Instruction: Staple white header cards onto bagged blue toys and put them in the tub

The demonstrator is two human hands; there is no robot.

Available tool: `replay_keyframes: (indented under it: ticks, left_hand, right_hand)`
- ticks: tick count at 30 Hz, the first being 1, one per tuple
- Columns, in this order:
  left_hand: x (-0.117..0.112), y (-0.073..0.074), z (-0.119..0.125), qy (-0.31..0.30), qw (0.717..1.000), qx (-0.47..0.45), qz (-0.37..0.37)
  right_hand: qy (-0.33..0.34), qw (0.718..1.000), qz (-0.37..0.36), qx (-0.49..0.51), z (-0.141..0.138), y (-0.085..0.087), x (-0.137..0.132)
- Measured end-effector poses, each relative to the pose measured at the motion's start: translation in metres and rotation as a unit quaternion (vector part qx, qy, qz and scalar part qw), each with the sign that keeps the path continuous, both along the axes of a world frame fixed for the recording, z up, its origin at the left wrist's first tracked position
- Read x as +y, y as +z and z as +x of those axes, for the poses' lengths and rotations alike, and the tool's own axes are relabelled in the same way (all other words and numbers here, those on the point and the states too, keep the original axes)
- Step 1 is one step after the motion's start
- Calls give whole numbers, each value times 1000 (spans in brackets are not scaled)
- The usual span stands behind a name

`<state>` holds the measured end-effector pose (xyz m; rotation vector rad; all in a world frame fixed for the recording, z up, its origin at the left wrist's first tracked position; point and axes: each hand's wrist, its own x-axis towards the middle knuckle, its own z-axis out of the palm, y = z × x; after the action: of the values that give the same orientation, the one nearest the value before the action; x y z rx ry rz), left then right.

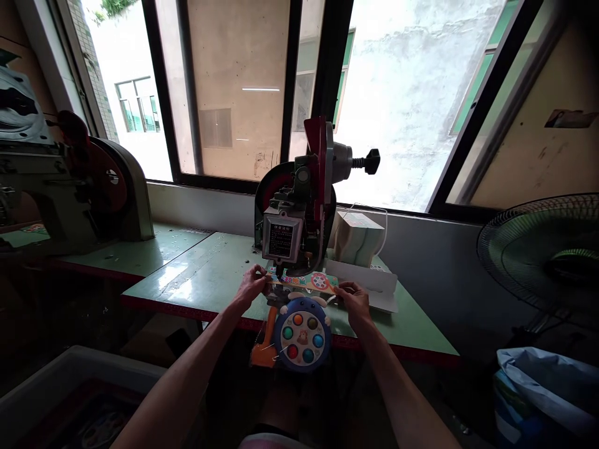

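My left hand (253,284) pinches the left end of a colourful printed card header (304,281), right under the head of a stapling machine (299,212). At the card's other end, my right hand (354,302) has its fingers closed on the corner. Below the card hangs a round blue toy (303,334) with several coloured buttons and a small animal picture in its middle. An orange toy part (266,346) sits at its left, and clear plastic seems to surround both. The bag's edge under the machine head is hard to make out.
A stack of cards (358,238) stands behind a white box flap (369,287) on the green table (187,268). Another machine (88,181) is at the left, a fan (547,255) at the right. A bin (79,380) and a sack (543,399) flank me.
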<state>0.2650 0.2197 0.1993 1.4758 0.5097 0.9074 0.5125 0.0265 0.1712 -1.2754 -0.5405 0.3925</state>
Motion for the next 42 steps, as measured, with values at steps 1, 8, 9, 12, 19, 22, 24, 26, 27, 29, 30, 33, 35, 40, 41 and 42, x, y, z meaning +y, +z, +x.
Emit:
replay_keyframes:
  ticks: [1,8,9,12,19,22,24,26,27,29,30,33,35,40,41,42]
  left_hand:
    - [0,0,0,0,1000,-2,0]
    - [4,1,-12,12,1000,-15,1]
    - [6,1,-17,16,1000,-15,-1]
    - [15,2,-37,38,999,-12,-8]
    - [28,6,-63,49,999,-6,-5]
    - [29,4,-64,47,999,-7,-7]
    - [29,2,-64,46,999,-9,-9]
    - [29,0,-65,46,999,-10,-15]
    - [29,0,-65,46,999,-11,-19]
    - [28,-1,-65,47,998,-16,-29]
    - [28,-1,-65,49,998,-19,-35]
    - [26,-3,-66,62,995,-30,-70]
    - [21,-6,-64,64,992,-32,-106]
    - [-5,-7,-52,-31,981,4,-194]
    - [-10,-6,-49,-49,977,12,-206]
    - [-15,-4,-45,-59,975,15,-215]
  right_hand:
    - [1,1000,2,0,0,0,0]
    - [24,1000,9,8,-7,11,9]
    - [32,999,11,10,-11,12,14]
    - [58,998,20,15,-26,13,30]
    - [75,996,22,29,-41,11,58]
    - [74,997,19,32,-40,9,60]
    - [74,997,16,31,-39,8,60]
    - [77,997,12,28,-39,8,59]
    - [78,997,10,27,-39,8,58]
    - [80,996,7,25,-40,8,57]
    - [79,997,7,25,-40,8,56]
    - [75,997,10,32,-41,8,56]
    - [71,997,12,41,-42,7,57]
    - [57,996,12,72,-43,4,63]
    - [54,995,11,78,-44,4,64]
    - [53,995,10,82,-45,5,63]
